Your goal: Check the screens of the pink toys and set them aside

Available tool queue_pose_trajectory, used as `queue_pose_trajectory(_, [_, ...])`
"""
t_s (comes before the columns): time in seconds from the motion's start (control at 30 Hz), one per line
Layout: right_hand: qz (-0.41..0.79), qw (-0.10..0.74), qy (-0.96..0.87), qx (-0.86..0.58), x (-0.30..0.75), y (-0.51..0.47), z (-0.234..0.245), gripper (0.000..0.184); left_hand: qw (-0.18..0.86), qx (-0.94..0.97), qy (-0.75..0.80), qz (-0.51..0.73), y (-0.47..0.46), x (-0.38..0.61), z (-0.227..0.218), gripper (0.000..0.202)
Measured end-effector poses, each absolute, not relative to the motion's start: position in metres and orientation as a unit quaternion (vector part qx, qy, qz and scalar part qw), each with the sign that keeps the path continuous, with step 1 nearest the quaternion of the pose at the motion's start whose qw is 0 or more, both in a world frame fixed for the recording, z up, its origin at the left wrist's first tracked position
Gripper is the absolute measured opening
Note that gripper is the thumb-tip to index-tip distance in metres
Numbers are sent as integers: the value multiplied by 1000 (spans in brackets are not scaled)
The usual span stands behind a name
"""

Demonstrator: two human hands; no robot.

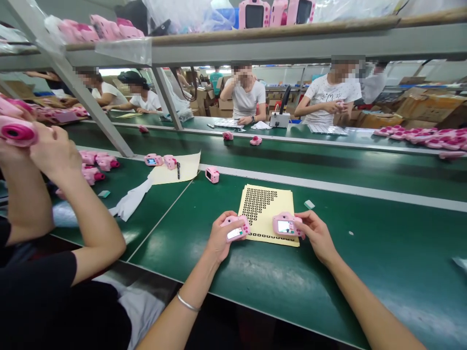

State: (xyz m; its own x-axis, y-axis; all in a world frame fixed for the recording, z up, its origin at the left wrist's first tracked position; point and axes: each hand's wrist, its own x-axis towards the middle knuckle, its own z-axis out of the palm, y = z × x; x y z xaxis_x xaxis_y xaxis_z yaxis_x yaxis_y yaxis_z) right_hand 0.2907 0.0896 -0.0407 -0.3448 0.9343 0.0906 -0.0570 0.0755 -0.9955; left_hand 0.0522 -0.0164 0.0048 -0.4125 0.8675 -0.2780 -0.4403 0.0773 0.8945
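My left hand is closed around a pink toy camera, its small screen lit and facing me. In my right hand is a second pink toy camera, gripped at its right end, with its screen lit too. Both cameras are over a pale yellow sheet printed with rows of small black squares. The sheet lies on the green bench, partly covered by the cameras and my left fingers. Just beyond the sheet, to the right, sits a small whitish-green block.
Another pink camera stands left of the sheet. A co-worker's hands hold a pink camera at the left. A metal rail runs behind the sheet, with a conveyor beyond. An overhead shelf bears more cameras.
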Motion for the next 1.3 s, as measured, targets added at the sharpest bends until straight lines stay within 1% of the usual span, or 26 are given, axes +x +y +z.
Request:
queue_pose_trajectory(0.2, [581,441,-572,-376,290,90,-40,43,491,212,548,643,-14,56,3,52])
queue_pose_trajectory(0.5, [603,456,-542,-368,291,94,-47,39,502,225,550,628,-14,54,1,51])
queue_pose_trajectory(1.3, [611,459,-535,-360,291,95,-50,40,511,229,549,621,-15,55,4,50])
